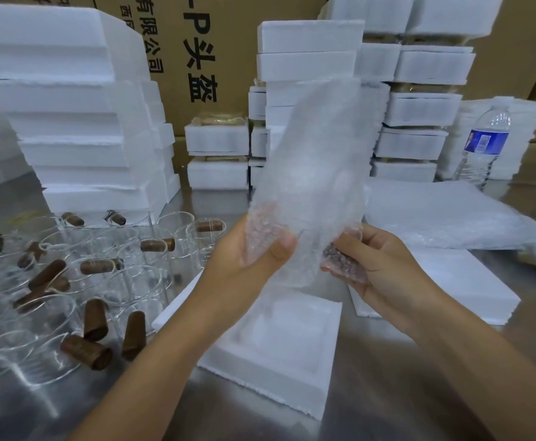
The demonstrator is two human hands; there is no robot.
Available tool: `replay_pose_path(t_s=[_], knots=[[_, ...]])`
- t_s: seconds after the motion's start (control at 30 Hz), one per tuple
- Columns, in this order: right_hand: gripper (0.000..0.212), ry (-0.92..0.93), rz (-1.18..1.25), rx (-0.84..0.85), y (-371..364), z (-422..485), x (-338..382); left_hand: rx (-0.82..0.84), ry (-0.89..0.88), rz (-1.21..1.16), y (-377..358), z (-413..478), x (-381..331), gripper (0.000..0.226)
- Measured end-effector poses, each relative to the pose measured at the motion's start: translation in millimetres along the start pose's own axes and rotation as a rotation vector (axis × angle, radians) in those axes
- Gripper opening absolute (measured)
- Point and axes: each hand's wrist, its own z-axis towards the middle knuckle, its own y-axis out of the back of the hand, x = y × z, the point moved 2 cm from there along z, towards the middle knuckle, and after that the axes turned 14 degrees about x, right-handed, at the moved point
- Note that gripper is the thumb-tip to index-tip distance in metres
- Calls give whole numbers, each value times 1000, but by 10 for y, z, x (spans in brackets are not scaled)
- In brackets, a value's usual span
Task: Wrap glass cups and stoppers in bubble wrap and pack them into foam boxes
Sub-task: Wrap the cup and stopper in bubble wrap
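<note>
Head view: one bubble wrap sheet [311, 160] stands upright above the worktop [387, 393], held by two hands; the left hand [254, 253] has its grip pinched on the lower left edge, thumb in front; the right hand [371, 262] pinches the lower right corner, fingers curled; one open foam box [228, 354] lies just beneath, one foam lid [451, 281] beside it; about a dozen brown stoppers [85, 351] lie among glass cups [177, 230], too overlapped to count, at the left.
</note>
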Motion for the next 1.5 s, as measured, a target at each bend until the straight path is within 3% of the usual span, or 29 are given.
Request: replay_pose_path(t_s=[0.13,0.3,0.4,0.6,0.73,0.93,1.0,1.1,1.17,1.27,1.4,1.5], knots=[[19,-12,-35,20,1,7,-15,48,-69,-6,-48,-27,-64,65],[16,102,-350,-71,26,-3,45,43,-69,-75,-24,-23,-71,45],[34,153,-303,-111,50,-14,91,75,-3,-134,-10,-21,-65,26],[17,254,-257,-94,28,-39,131,186,53,-174,-37,-57,-100,16],[25,284,-384,-65,-62,-74,121,220,-29,-92,-103,-42,-132,28],[44,278,-681,110,-182,-115,91,161,-71,-48,-65,-19,-105,43],[37,214,-642,129,-162,-123,89,172,-98,-20,-77,-25,-107,47],[27,184,-717,161,-164,-127,90,235,-125,57,-128,-34,-137,33],[8,192,-705,116,-158,-123,109,249,-120,65,-143,-39,-138,30],[17,232,-679,18,-108,-113,145,235,-118,65,-119,-54,-146,28],[18,390,-465,44,-134,-114,167,220,-115,56,-93,-64,-149,30],[30,470,-401,62,-128,-112,203,215,-96,46,-87,-61,-135,31]])
